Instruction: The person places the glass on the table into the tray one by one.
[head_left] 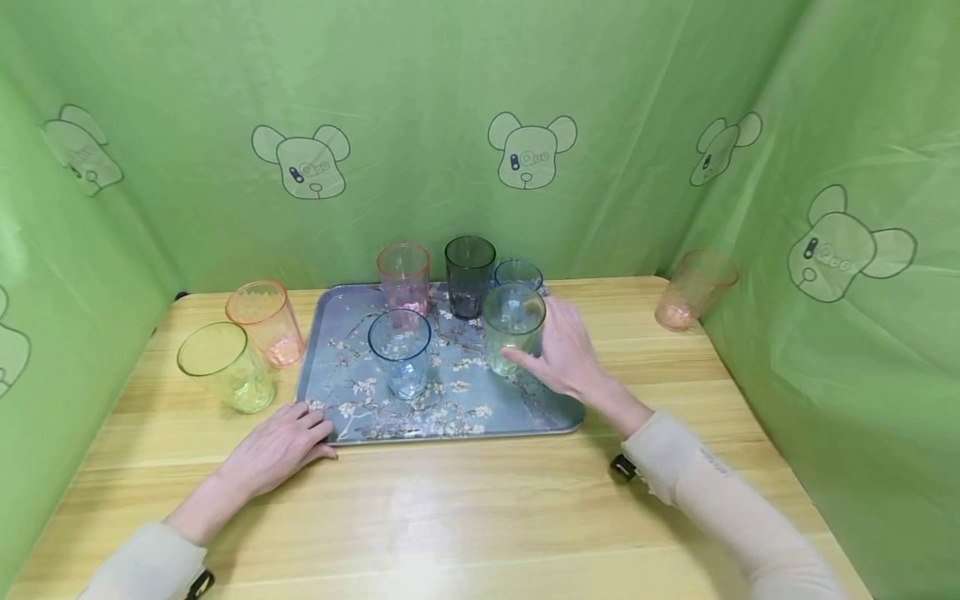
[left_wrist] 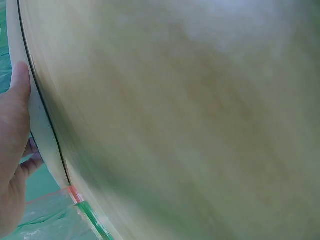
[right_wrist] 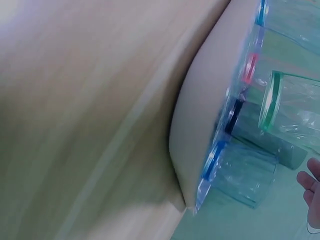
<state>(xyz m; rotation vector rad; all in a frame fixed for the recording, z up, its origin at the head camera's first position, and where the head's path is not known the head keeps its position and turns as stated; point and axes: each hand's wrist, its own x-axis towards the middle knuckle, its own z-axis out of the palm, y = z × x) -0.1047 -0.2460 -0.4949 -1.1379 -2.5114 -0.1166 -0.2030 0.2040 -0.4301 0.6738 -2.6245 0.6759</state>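
My right hand (head_left: 566, 346) grips a clear green-tinted glass (head_left: 513, 321) over the right part of the patterned blue-grey tray (head_left: 450, 421), thumb across its lower front. In the right wrist view, this glass's green base (right_wrist: 271, 102) stands higher than the bases around it. Close behind it on the tray are a blue-rimmed glass (head_left: 517, 268), a dark grey glass (head_left: 470, 279) and a pink glass (head_left: 403, 275). Another blue glass (head_left: 401, 354) stands left of the middle. My left hand (head_left: 281, 446) rests at the tray's front-left corner, fingers extended along the edge.
Left of the tray, a yellow-green glass (head_left: 228, 367) and an orange-rimmed glass (head_left: 268, 323) stand on the wooden table (head_left: 465, 517). An orange-pink glass (head_left: 693, 290) stands at the far right, near the side curtain. Green curtains (head_left: 420, 158) enclose the back and both sides.
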